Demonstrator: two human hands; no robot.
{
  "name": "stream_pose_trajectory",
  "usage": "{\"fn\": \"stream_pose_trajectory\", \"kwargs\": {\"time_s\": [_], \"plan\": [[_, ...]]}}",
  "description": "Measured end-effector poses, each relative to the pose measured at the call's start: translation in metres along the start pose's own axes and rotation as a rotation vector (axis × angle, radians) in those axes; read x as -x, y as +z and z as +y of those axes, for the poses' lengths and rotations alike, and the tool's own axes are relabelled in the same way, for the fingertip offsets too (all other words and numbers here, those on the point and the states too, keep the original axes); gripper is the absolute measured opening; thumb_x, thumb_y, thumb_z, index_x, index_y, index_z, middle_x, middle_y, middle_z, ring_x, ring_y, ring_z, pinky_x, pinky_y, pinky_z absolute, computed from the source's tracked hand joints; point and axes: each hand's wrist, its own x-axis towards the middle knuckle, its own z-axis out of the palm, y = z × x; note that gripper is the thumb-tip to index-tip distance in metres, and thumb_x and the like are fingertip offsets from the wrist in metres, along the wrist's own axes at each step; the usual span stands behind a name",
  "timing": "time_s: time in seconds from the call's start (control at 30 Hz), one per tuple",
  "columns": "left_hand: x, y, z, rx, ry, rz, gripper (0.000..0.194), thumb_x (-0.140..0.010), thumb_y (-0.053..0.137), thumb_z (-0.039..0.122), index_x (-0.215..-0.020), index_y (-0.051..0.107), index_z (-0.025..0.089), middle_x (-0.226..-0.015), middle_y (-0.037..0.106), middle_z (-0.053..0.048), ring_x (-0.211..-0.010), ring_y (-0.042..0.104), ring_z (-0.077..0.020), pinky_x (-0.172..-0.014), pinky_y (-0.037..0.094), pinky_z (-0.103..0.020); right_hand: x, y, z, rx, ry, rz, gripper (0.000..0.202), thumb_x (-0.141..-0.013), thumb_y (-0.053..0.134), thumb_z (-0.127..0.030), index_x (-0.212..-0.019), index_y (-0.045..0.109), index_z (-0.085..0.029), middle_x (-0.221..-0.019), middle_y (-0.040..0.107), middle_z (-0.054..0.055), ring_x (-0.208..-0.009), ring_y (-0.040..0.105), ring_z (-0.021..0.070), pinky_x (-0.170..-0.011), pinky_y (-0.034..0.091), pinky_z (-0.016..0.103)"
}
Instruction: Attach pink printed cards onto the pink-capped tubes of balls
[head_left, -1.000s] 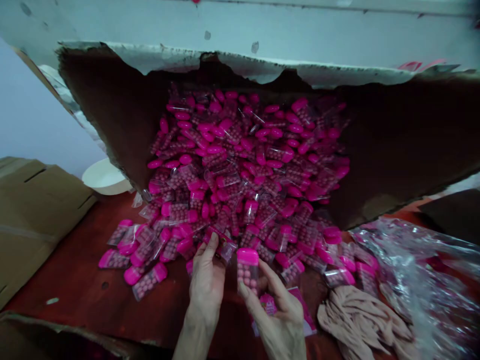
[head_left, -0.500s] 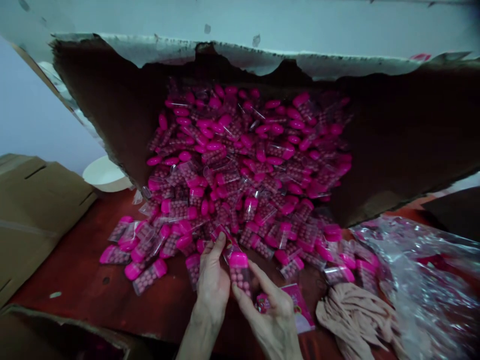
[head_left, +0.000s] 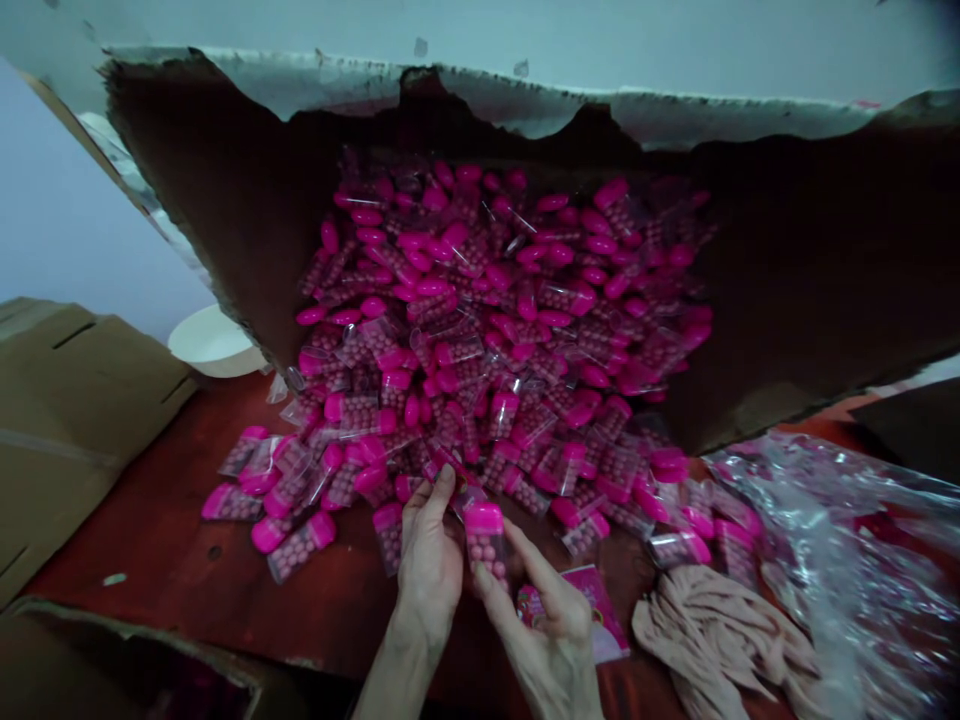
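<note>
My right hand (head_left: 551, 620) pinches a small clear candy container (head_left: 486, 545) between thumb and fingers. Its cap is bright pink and pink balls show inside; the cap end points away from me. In my left hand (head_left: 431, 560) is a pink printed wrapper (head_left: 466, 490), gripped under the thumb just beyond the cap. Whether the container's cap touches the wrapper I cannot tell. Beneath my right hand lie flat pink printed wrappers (head_left: 604, 625) on the table. In front of both hands spreads a big heap of the same pink-capped containers (head_left: 504, 410).
The heap spills from a large torn-edged carton (head_left: 787, 260) onto the red table (head_left: 180, 570). A beige cloth (head_left: 720, 625) and crumpled clear plastic (head_left: 847, 560) lie at right. Cardboard boxes (head_left: 67, 420) and a white round tub (head_left: 214, 340) stand at left. An open box (head_left: 135, 650) sits at lower left.
The container in my right hand has shifted very slightly to the right. Both hands keep their hold, and the view has tilted a little.
</note>
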Motion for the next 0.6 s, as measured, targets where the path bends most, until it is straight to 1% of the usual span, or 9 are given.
{"fn": "stream_pose_trajectory", "kwargs": {"time_s": [0.1, 0.17, 0.23, 0.37, 0.43, 0.5, 0.53, 0.6], "plan": [[-0.003, -0.002, 0.003, 0.024, -0.017, -0.018, 0.021, -0.054, 0.08, 0.019, -0.062, 0.061, 0.015, -0.058, 0.065, 0.002, -0.051, 0.058, -0.0102, -0.063, 0.047, -0.025, 0.0, 0.001, -0.002, 0.05, -0.07, 0.02, 0.034, -0.078, 0.059, -0.027, -0.108, 0.064, -0.012, -0.058, 0.063, -0.001, -0.044, 0.056, 0.0105, -0.047, 0.049, 0.019], [-0.003, -0.002, 0.003, 0.02, -0.021, -0.039, 0.021, -0.053, 0.08, 0.018, -0.063, 0.062, 0.015, -0.059, 0.065, 0.002, -0.053, 0.059, -0.0102, -0.062, 0.047, -0.024, 0.0, 0.001, -0.002, 0.073, -0.082, 0.031, 0.034, -0.079, 0.059, -0.028, -0.108, 0.064, -0.011, -0.061, 0.065, 0.001, -0.046, 0.058, 0.0112, -0.049, 0.05, 0.02], [-0.001, -0.001, 0.001, 0.011, -0.016, -0.043, 0.022, -0.052, 0.081, 0.018, -0.063, 0.061, 0.015, -0.057, 0.065, 0.003, -0.053, 0.059, -0.0102, -0.06, 0.047, -0.023, 0.0, 0.001, -0.002, 0.084, -0.078, 0.025, 0.035, -0.079, 0.059, -0.029, -0.108, 0.063, -0.011, -0.068, 0.069, 0.004, -0.051, 0.062, 0.0129, -0.054, 0.053, 0.022], [0.006, 0.001, -0.005, -0.067, -0.011, -0.026, 0.024, -0.055, 0.08, 0.024, -0.062, 0.058, 0.015, -0.051, 0.06, 0.004, -0.045, 0.055, -0.0099, -0.055, 0.047, -0.024, 0.002, 0.003, -0.001, 0.064, -0.053, 0.011, 0.036, -0.08, 0.057, -0.029, -0.111, 0.062, -0.012, -0.078, 0.072, 0.007, -0.057, 0.065, 0.0148, -0.058, 0.055, 0.024], [0.009, 0.001, -0.006, -0.139, -0.038, -0.018, 0.026, -0.058, 0.077, 0.031, -0.063, 0.057, 0.016, -0.047, 0.057, 0.004, -0.044, 0.055, -0.0115, -0.053, 0.046, -0.025, 0.003, 0.005, 0.001, 0.045, -0.025, 0.015, 0.035, -0.081, 0.056, -0.029, -0.112, 0.062, -0.013, -0.082, 0.073, 0.007, -0.058, 0.066, 0.0157, -0.061, 0.056, 0.026], [0.011, 0.001, -0.007, -0.187, -0.053, -0.046, 0.027, -0.062, 0.074, 0.038, -0.065, 0.057, 0.017, -0.045, 0.054, 0.004, -0.046, 0.057, -0.014, -0.052, 0.046, -0.026, 0.005, 0.006, 0.003, 0.022, 0.025, 0.025, 0.036, -0.081, 0.056, -0.03, -0.113, 0.062, -0.014, -0.088, 0.073, 0.009, -0.065, 0.068, 0.0182, -0.066, 0.056, 0.029], [0.012, 0.001, -0.007, -0.201, -0.047, -0.077, 0.027, -0.062, 0.073, 0.039, -0.066, 0.057, 0.018, -0.045, 0.055, 0.004, -0.047, 0.058, -0.0143, -0.053, 0.047, -0.026, 0.005, 0.006, 0.004, 0.009, 0.059, 0.031, 0.037, -0.081, 0.057, -0.031, -0.113, 0.062, -0.015, -0.092, 0.073, 0.009, -0.071, 0.069, 0.0198, -0.069, 0.056, 0.031], [0.014, 0.002, -0.006, -0.227, -0.024, -0.152, 0.025, -0.06, 0.076, 0.034, -0.07, 0.059, 0.018, -0.049, 0.057, 0.004, -0.045, 0.057, -0.0125, -0.055, 0.047, -0.026, 0.005, 0.004, 0.005, -0.024, 0.128, 0.033, 0.039, -0.08, 0.058, -0.033, -0.114, 0.061, -0.014, -0.099, 0.071, 0.011, -0.081, 0.068, 0.0226, -0.075, 0.056, 0.034]]}}
